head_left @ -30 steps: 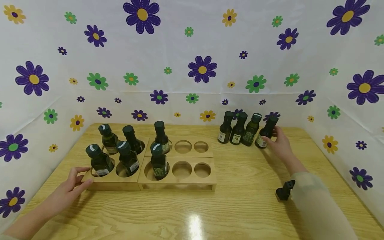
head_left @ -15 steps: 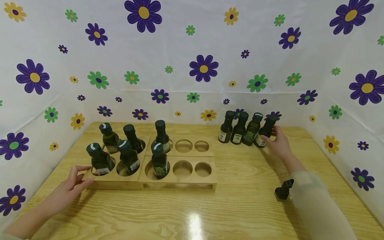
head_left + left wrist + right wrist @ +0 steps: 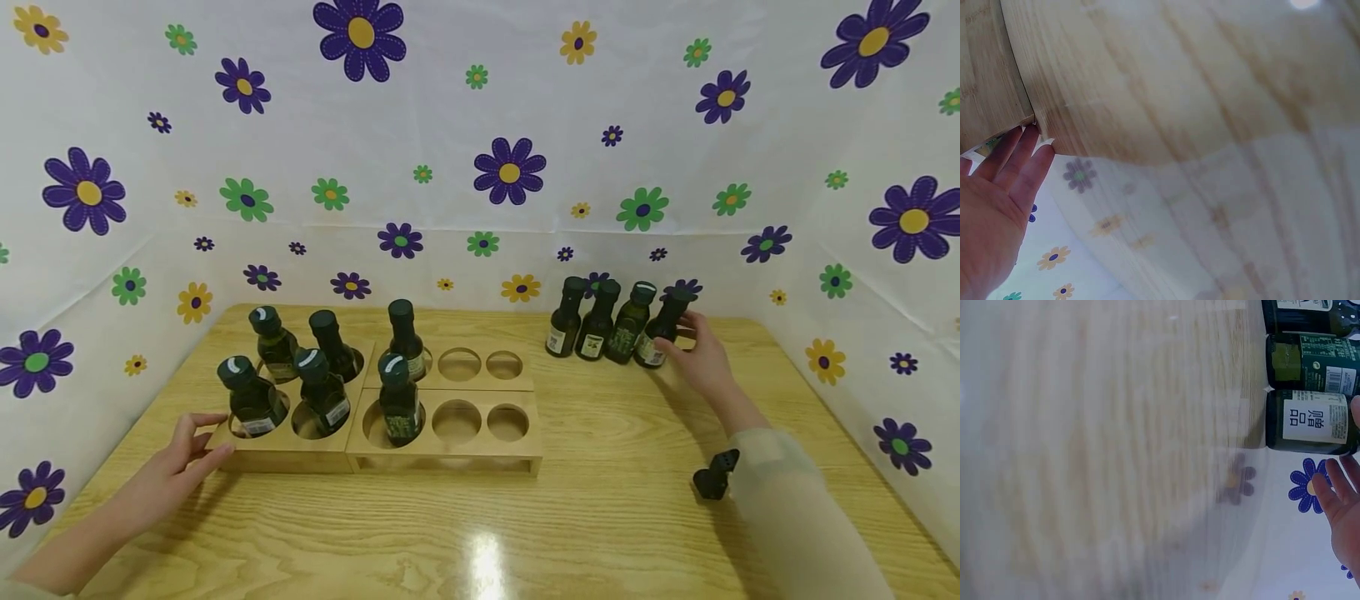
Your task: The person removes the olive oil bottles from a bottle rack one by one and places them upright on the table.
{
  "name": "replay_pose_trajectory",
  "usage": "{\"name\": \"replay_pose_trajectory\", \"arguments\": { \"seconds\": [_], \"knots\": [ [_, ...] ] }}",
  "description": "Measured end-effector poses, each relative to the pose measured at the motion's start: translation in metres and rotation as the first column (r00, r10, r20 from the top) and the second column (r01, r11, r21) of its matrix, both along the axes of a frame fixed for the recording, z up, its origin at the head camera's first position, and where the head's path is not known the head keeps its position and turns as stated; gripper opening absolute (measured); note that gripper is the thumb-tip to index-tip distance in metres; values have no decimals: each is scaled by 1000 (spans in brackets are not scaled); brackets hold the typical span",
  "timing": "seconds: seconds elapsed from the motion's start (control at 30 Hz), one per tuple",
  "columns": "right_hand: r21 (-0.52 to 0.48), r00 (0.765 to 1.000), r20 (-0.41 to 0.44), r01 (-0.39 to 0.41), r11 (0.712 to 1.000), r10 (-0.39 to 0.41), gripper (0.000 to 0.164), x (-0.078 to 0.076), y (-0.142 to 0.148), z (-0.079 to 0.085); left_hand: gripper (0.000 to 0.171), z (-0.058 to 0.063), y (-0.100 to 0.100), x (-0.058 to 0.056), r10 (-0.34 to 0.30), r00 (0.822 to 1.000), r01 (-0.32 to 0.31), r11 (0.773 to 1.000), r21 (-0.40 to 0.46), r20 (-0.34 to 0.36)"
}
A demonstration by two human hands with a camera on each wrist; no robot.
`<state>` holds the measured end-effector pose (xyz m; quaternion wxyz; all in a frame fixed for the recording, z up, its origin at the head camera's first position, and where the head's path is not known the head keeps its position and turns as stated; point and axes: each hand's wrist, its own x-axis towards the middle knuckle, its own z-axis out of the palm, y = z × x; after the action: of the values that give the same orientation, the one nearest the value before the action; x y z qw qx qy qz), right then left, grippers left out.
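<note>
In the head view, a dark glass bottle (image 3: 663,332) stands upright at the right end of a row on the table. My right hand (image 3: 699,354) is beside it, its thumb near the bottle's front. The right wrist view shows the fingers (image 3: 1330,499) extended and apart from the labelled bottle (image 3: 1315,422); the thumb touches its edge. My left hand (image 3: 167,479) rests against the left front corner of a wooden bottle rack (image 3: 285,461). Straight fingertips (image 3: 1032,134) touch that corner in the left wrist view. Several green-capped bottles (image 3: 255,404) lean in the rack's round holes.
A second wooden rack (image 3: 450,463) adjoins the first, with two bottles on its left and bare holes on its right. Other bottles (image 3: 597,321) stand in the row. A small black device (image 3: 714,475) is by the right sleeve. Flowered cloth (image 3: 510,117) encloses the table.
The rightmost bottle has shifted slightly left, up against its neighbour. My right hand moved with it, and its fingers have since loosened away from the bottle. The left hand stays put.
</note>
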<state>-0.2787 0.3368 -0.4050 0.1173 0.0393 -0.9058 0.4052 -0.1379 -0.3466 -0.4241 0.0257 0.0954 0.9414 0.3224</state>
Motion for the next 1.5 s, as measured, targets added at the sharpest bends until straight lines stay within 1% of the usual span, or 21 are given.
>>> {"name": "replay_pose_trajectory", "arguments": {
  "seconds": [0.23,0.43,0.57,0.7,0.83,0.97,1.1,1.3,1.5],
  "knots": [
    [-20,999,-36,2,1000,-3,67,14,8,0,45,0,0,1,0,1000,0,1000,7,8],
    [-37,999,-47,1,999,-3,69,26,10,5,44,0,0,1,-4,1000,4,1000,16,8],
    [-54,997,-77,-21,998,17,65,36,2,9,44,0,0,0,-7,1000,7,1000,20,10],
    [-69,988,-140,-71,995,61,58,46,-14,10,44,-1,-1,0,-7,1000,7,1000,13,7],
    [-74,973,-189,-148,986,132,55,53,-33,11,45,-2,-2,-1,-8,1000,8,1000,8,4],
    [-66,958,-199,-223,973,206,53,57,-54,12,44,-2,-3,-1,-10,1000,10,1000,-3,-8],
    [-50,939,-202,-295,954,280,52,59,-75,12,44,-2,-2,-1,-11,1000,11,1000,4,-7],
    [-65,907,-178,-398,915,382,54,63,-111,12,44,-1,-2,-1,-7,1000,7,1000,0,-11],
    [-107,861,-155,-502,858,484,54,67,-147,13,44,-2,-2,-1,-6,1000,6,1000,-7,-12]
  ]
}}
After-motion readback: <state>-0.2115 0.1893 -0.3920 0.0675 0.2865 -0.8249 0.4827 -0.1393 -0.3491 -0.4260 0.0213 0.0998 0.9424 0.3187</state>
